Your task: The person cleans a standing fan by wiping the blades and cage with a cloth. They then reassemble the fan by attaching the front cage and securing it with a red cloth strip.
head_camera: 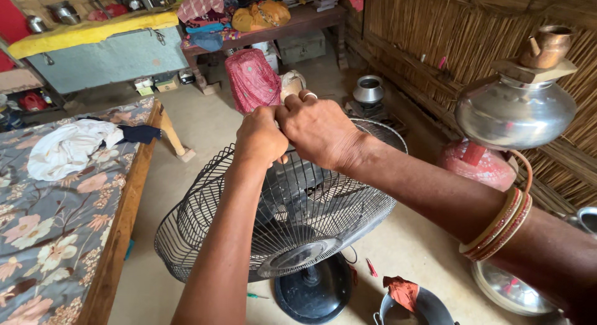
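A: What lies to the left of the fan [292, 219]?

B: A bed [56, 225] with a flowered cover, its wooden edge just beside the fan's wire guard [205, 207]. A white cloth [68, 148] rests on the bed, well left of the fan.

A: And the fan itself?

B: It stands on the floor at the centre, on a round black base [314, 291]. The guard is tilted so that its front faces up and towards the viewer.

A: Where are the hands?

B: Both meet at the guard's far upper rim. The left hand [261, 138] is clenched into a fist at the rim; what it pinches is hidden. The right hand [317, 129] touches the left, its fingers curled over the same spot on the rim; a ring shows on one finger and bangles [497, 228] circle the forearm.

A: What is to the right of the fan?

B: A steel pot [516, 110] sits on a red cylinder [479, 163], with a small copper kettle [547, 46] above it, against a reed wall [435, 32].
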